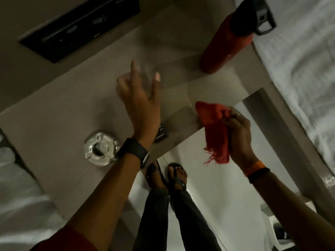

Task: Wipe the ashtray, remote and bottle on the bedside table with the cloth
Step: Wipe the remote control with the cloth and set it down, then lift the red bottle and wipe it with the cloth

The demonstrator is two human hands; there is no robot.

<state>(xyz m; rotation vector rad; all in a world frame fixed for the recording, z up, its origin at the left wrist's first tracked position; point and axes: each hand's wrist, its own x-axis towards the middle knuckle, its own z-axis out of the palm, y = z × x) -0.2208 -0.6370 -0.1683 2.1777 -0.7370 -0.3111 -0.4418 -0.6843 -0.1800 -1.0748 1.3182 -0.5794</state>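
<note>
On the beige bedside table (59,116), a clear glass ashtray (100,151) sits near the front edge, just left of my left wrist. The black remote (161,135) lies mostly hidden under my left hand; only its near end shows. A red bottle (227,42) with a black lid stands at the table's far right corner. My left hand (140,104) hovers over the table middle, blurred, fingers apart, holding nothing. My right hand (239,133) is past the table's front right edge, gripping a red fringed cloth (214,129) that hangs down.
A black wall panel with switches (79,28) is behind the table. White bedding (304,69) lies to the right, and more white bedding (16,187) to the left. My legs and sandalled feet (176,175) stand on the pale floor below the table edge.
</note>
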